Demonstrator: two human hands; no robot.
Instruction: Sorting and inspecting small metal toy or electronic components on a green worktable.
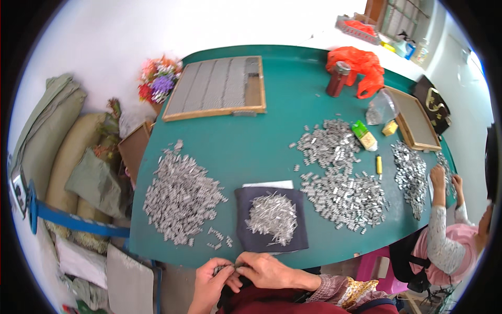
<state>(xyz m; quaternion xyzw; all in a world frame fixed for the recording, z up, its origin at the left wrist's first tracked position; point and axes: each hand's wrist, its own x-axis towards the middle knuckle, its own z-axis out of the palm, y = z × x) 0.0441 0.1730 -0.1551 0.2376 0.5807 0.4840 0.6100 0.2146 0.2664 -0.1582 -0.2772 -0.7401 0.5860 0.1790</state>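
Observation:
My left hand (212,282) is closed on a small grey metal part (218,269), just off the table's near edge. Fingertips of my right hand (269,270) pinch together right beside it; whatever they grip is too small to make out. Ahead of my hands, a dark cloth (247,235) bears a heap of thin silvery pins (273,217). To its left spreads a large pile of small grey metal parts (180,196), with several loose ones (217,240) near the cloth. More such parts form another pile (345,199) on the right.
The green table (256,152) carries a wooden-framed tray (214,86) with rows of grey parts. At right are a red-brown flask (338,79), red plastic bag (361,65), green-and-white bottle (364,136), yellow tube (379,164) and second tray (413,120). A co-worker (449,240) handles parts there.

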